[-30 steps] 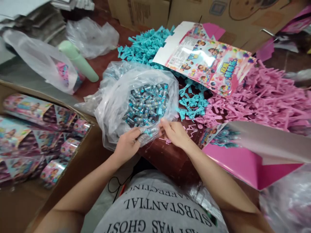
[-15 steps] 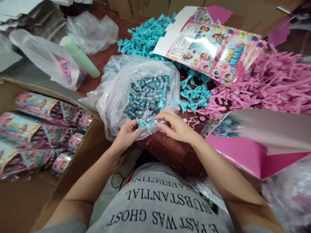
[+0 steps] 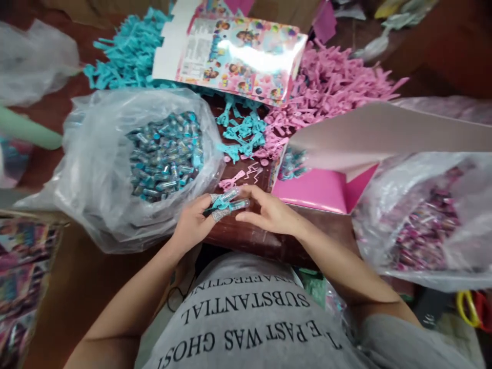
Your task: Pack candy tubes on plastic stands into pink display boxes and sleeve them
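Note:
My left hand (image 3: 194, 219) pinches a turquoise plastic piece (image 3: 220, 202) together with small clear vials (image 3: 239, 205) that point to the right. Beside the vial tips is my right hand (image 3: 269, 211), its thumb and forefinger apart; whether the forefinger touches a vial I cannot tell. Silvery bands show on the left fingers. Left of the hands stands an open clear plastic bag (image 3: 96, 205) full of vials with blue caps (image 3: 165, 154). A few pink plastic pieces (image 3: 232, 180) lie on the dark red table (image 3: 261, 242) just beyond my fingers.
Heaps of turquoise pieces (image 3: 130, 51) and pink pieces (image 3: 338, 82) lie at the back, with printed card sheets (image 3: 238, 56) between them. An open pink carton (image 3: 311, 189) and a bag of pink vials (image 3: 430, 230) are to the right. A cardboard box (image 3: 73, 277) stands lower left.
The view has swung right, so the bag of pink vials now shows. My hands have moved from over the bag of blue-capped vials to its right. My right fingers have spread.

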{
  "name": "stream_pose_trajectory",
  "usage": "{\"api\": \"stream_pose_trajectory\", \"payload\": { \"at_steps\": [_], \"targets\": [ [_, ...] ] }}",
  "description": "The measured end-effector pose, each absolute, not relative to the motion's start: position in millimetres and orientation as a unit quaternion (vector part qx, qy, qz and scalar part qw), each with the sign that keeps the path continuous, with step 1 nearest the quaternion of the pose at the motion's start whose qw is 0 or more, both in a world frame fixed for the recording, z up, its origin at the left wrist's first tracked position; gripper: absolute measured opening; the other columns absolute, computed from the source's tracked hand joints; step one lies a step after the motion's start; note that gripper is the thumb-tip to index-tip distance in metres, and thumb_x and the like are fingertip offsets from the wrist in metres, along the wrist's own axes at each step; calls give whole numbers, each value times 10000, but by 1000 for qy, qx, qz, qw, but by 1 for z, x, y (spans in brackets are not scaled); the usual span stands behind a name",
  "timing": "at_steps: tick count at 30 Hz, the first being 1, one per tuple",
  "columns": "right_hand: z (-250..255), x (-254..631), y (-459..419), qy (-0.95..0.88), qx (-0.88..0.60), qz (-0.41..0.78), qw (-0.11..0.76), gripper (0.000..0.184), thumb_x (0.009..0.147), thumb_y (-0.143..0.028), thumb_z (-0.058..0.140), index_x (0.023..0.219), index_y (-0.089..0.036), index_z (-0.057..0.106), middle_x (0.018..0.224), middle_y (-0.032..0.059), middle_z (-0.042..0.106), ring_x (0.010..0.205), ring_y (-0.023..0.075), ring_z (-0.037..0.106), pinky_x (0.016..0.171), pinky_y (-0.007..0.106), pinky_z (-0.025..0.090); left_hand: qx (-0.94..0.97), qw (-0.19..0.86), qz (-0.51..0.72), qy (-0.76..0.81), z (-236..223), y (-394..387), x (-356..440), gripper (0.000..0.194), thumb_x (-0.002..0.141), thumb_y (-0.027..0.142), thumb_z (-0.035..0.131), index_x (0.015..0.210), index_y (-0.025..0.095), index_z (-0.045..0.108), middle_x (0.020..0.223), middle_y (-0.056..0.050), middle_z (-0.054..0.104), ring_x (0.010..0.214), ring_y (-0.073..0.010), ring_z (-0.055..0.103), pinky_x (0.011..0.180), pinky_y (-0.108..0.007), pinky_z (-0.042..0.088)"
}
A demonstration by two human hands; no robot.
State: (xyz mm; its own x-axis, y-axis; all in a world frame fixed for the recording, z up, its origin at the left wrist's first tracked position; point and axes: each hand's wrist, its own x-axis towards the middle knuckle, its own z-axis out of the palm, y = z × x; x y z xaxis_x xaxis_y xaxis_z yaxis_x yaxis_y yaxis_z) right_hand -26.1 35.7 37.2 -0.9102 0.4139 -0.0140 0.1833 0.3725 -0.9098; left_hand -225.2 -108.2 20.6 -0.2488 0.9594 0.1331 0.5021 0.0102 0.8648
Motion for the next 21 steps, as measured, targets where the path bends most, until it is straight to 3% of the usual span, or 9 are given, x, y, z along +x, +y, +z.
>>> {"api": "stream_pose_trajectory", "payload": {
  "at_steps": [1,3,5,6,8,11,14,17,21],
  "targets": [
    [38,-17,36,-817,-195,529,120,413,987,-512,658,1249,-194,635,1100,64,761,823,154,680,743,300,537,561,262,427,659,19,-106,-222,146,963,327,703,989,201,770,854,-14,740,766,-172,653,712,-272,498],
    [40,1,37,-808,-238,527,110,356,1014,-544,599,1048,-200,686,931,30,768,763,143,673,728,291,526,586,262,411,647,16,-100,-213,144,971,321,699,1032,212,771,886,-18,751,787,-179,671,725,-277,516],
    [42,20,38,-797,-292,524,67,508,1075,-586,445,837,-206,683,719,2,722,647,130,653,687,287,517,615,266,401,625,13,-94,-200,163,982,315,693,1098,227,768,950,-30,768,844,-191,700,780,-296,546],
    [43,30,38,-793,-315,519,57,568,1087,-605,389,822,-207,696,700,6,723,622,130,654,676,290,523,623,269,398,617,12,-91,-192,173,983,316,698,1119,231,762,969,-33,773,862,-196,710,805,-309,557],
    [44,48,40,-792,-335,505,79,541,1065,-643,422,1031,-221,758,863,32,792,715,155,714,726,316,572,622,279,400,613,10,-82,-174,196,969,331,725,1137,231,738,978,-34,779,861,-201,725,810,-322,571],
    [47,69,44,-802,-310,494,130,558,946,-627,680,1382,-278,672,1180,37,805,967,205,771,884,373,623,611,319,402,602,4,-64,-149,321,955,389,749,1221,232,661,1015,-35,781,869,-209,749,795,-332,593],
    [52,86,58,-820,-313,448,170,420,955,-535,721,1288,-281,739,1185,27,814,984,209,786,915,377,638,611,299,438,588,-5,-39,-134,633,898,516,800,1392,212,547,1231,-114,731,1090,-268,738,944,-408,606],
    [56,97,85,-868,-333,311,196,385,987,-507,692,1279,-265,757,1223,62,807,982,229,791,910,400,636,601,229,456,615,-16,-11,-130,989,794,575,879,1555,182,385,1507,-223,547,1412,-371,558,1162,-532,495],
    [61,92,118,-934,-299,183,70,296,1019,-428,660,1257,-283,762,1218,51,809,1061,262,778,904,412,604,615,217,377,657,-31,14,-127,1099,763,392,932,1619,157,284,1588,-270,440,1526,-441,411,1253,-618,371]
  ]
}}
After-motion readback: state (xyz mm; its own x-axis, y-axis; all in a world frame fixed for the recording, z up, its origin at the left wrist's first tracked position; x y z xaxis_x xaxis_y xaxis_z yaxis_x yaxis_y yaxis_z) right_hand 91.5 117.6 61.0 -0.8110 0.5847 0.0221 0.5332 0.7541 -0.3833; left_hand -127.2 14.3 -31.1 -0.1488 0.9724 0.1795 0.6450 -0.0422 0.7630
